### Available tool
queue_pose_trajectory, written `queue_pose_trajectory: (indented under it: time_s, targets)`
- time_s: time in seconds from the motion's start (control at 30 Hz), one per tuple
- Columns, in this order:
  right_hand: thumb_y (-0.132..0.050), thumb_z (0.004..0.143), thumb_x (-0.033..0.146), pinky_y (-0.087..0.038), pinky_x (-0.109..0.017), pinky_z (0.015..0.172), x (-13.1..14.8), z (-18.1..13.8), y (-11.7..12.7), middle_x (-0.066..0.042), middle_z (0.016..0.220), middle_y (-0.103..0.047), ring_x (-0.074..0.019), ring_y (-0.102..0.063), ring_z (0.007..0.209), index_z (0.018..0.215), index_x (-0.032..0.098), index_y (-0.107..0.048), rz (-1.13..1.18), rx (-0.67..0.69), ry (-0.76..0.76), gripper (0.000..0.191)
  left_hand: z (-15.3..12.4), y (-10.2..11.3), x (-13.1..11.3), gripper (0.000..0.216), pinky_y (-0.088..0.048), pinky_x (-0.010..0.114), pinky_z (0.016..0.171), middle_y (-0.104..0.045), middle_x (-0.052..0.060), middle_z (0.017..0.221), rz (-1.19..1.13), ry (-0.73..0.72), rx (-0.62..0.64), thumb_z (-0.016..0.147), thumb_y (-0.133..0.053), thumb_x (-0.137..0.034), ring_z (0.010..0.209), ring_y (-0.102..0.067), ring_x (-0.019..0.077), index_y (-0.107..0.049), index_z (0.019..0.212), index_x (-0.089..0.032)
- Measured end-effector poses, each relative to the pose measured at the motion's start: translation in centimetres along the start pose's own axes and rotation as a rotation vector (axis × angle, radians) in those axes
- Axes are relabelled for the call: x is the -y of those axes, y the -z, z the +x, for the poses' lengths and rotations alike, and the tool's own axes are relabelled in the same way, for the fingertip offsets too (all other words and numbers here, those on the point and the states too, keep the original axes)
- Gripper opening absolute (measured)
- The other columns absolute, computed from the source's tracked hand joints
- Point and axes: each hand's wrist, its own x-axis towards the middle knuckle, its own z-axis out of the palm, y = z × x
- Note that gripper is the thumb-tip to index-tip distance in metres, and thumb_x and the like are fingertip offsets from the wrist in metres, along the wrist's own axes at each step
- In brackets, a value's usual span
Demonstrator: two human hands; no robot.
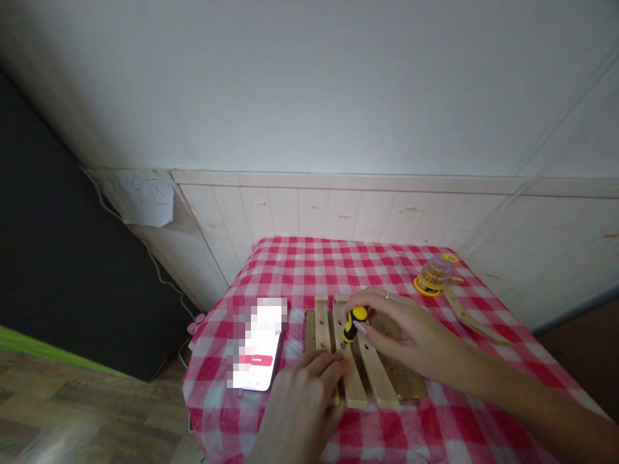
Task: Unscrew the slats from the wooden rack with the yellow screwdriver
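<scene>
My right hand (406, 330) pinches a short yellow-and-black screwdriver (349, 330) between thumb and fingers. It is tilted, and its lower end is at a screw hole in the middle wooden slat (355, 385). Pressed over the slats from the near left, my left hand (307, 390) has its fingers closed on the middle slat, beside the screwdriver; its thumb is mostly hidden. A left slat (321, 319) and a right slat (378, 374) lie alongside, each with holes. Under them is a brown board (409, 380) dotted with small holes.
A checked red-and-white cloth (309, 264) covers the table, which stands against a panelled wall. To the left lies a lit phone (261, 370). At the back right are a clear container with a yellow base (434, 276) and a bent wooden piece (467, 316).
</scene>
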Motion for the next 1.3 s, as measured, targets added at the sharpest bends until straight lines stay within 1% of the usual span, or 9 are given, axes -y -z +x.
queue_pose_trajectory:
  time_s: [0.2,0.37,0.5,0.6,0.83,1.0,1.17,1.23,1.3]
  targets:
    - [-0.048,0.094,0.021,-0.054,-0.032,0.074,0.6,0.0,-0.7,-0.007,0.100,-0.070,-0.0195,-0.067,0.085,0.113,0.024,-0.064,-0.177,-0.087,-0.074,0.024,-0.1,-0.4,0.3,0.055,-0.056,0.036,0.093,-0.071,0.004,0.123,-0.015,-0.025,-0.032,0.069,-0.056,0.008,0.111,-0.066,0.0240,-0.069,0.114,-0.021]
    - [-0.046,0.092,0.019,-0.050,-0.031,0.068,0.7,0.1,-1.1,-0.005,0.088,-0.072,-0.0189,-0.066,0.076,0.107,0.023,-0.064,-0.249,-0.075,-0.050,0.024,0.0,-0.3,0.2,0.056,-0.054,0.036,0.096,-0.070,0.004,0.124,-0.026,-0.020,-0.027,0.070,-0.057,0.008,0.113,-0.065,0.0237,-0.069,0.116,-0.021]
    - [-0.050,0.093,0.023,-0.047,-0.035,0.072,0.7,0.0,-1.3,-0.005,0.081,-0.070,-0.0217,-0.062,0.079,0.094,0.021,-0.065,-0.351,-0.130,0.019,0.016,0.0,-0.1,0.0,0.056,-0.054,0.035,0.097,-0.070,0.003,0.124,-0.035,-0.006,-0.015,0.071,-0.055,0.009,0.114,-0.064,0.0226,-0.069,0.117,-0.021]
    - [-0.052,0.097,0.031,-0.044,-0.035,0.073,0.6,0.1,-1.3,-0.004,0.079,-0.070,-0.0215,-0.061,0.077,0.090,0.022,-0.068,-0.423,-0.153,0.063,0.019,0.0,0.0,-0.1,0.057,-0.054,0.036,0.097,-0.071,0.003,0.124,-0.025,0.005,-0.005,0.071,-0.055,0.009,0.114,-0.064,0.0234,-0.069,0.117,-0.021]
    - [-0.041,0.101,0.022,-0.045,-0.039,0.081,0.7,0.0,-0.9,-0.008,0.091,-0.071,-0.0239,-0.061,0.087,0.107,0.021,-0.067,-0.546,-0.054,0.128,0.026,0.1,0.0,0.1,0.057,-0.054,0.036,0.098,-0.070,0.004,0.126,-0.020,-0.007,-0.016,0.070,-0.055,0.008,0.115,-0.064,0.0233,-0.069,0.117,-0.021]
    - [-0.043,0.097,0.019,-0.046,-0.045,0.091,1.1,-0.1,-0.2,-0.007,0.099,-0.069,-0.0246,-0.061,0.097,0.111,0.024,-0.063,-0.396,0.011,0.095,0.024,-0.1,-0.1,0.1,0.056,-0.056,0.036,0.094,-0.070,0.004,0.124,-0.026,-0.016,-0.014,0.071,-0.055,0.008,0.112,-0.065,0.0239,-0.069,0.117,-0.021]
    - [-0.039,0.097,0.019,-0.046,-0.043,0.098,1.0,-0.1,-0.7,-0.008,0.114,-0.066,-0.0220,-0.059,0.113,0.110,0.025,-0.057,-0.006,0.017,-0.022,0.023,-0.1,0.0,0.0,0.056,-0.055,0.036,0.095,-0.070,0.005,0.124,-0.038,-0.008,-0.011,0.070,-0.055,0.008,0.112,-0.065,0.0241,-0.069,0.117,-0.020]
    - [-0.038,0.098,0.021,-0.049,-0.039,0.094,0.7,-0.1,-1.3,-0.006,0.110,-0.066,-0.0204,-0.061,0.107,0.102,0.025,-0.054,0.151,-0.010,-0.079,0.017,-0.1,0.1,-0.1,0.055,-0.054,0.036,0.096,-0.070,0.005,0.124,-0.041,0.002,-0.002,0.071,-0.055,0.007,0.113,-0.065,0.0241,-0.069,0.116,-0.020]
    - [-0.040,0.098,0.024,-0.052,-0.035,0.083,0.3,-0.2,-2.2,-0.004,0.095,-0.065,-0.0188,-0.063,0.091,0.093,0.025,-0.052,0.230,-0.067,-0.126,0.012,-0.1,0.2,-0.2,0.054,-0.054,0.036,0.095,-0.071,0.004,0.122,-0.036,0.012,0.004,0.071,-0.054,0.008,0.112,-0.065,0.0238,-0.070,0.115,-0.020]
